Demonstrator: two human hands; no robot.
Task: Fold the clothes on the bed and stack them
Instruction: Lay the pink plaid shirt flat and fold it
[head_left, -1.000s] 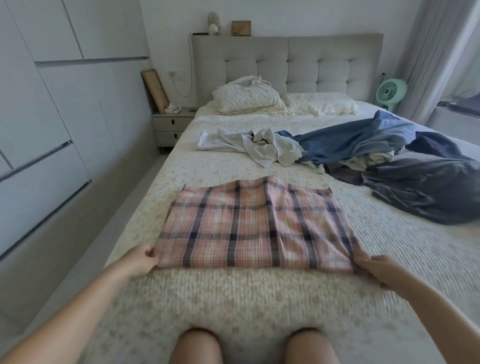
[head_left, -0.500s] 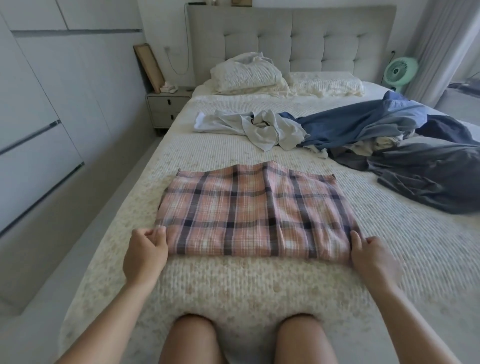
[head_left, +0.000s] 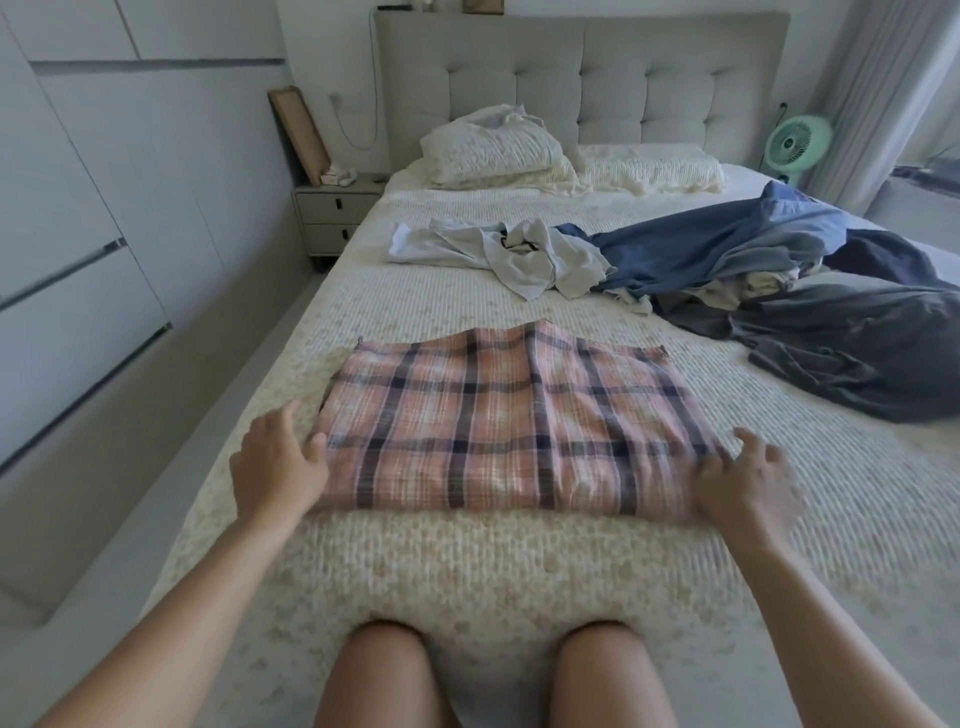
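Observation:
A pink plaid garment (head_left: 509, 421) lies flat and folded on the cream bedspread (head_left: 467, 561) in front of me. My left hand (head_left: 278, 465) is at its near left corner with fingers spread, the thumb touching the cloth edge. My right hand (head_left: 745, 486) is at its near right corner, fingers spread and blurred, touching the edge. Neither hand grips anything. Farther up the bed lie a crumpled white garment (head_left: 519, 254), a blue garment (head_left: 717, 249) and a dark grey one (head_left: 862, 353), all unfolded.
Two pillows (head_left: 498, 150) lean at the padded headboard (head_left: 582, 83). A nightstand (head_left: 332, 215) stands left of the bed, wardrobe doors (head_left: 78, 234) line the left wall, and a green fan (head_left: 797, 143) sits at the right. My knees (head_left: 488, 675) press the bed's foot.
Both hands have let go of the plaid garment's near corners and spread their fingers. The garment lies flat where it was laid.

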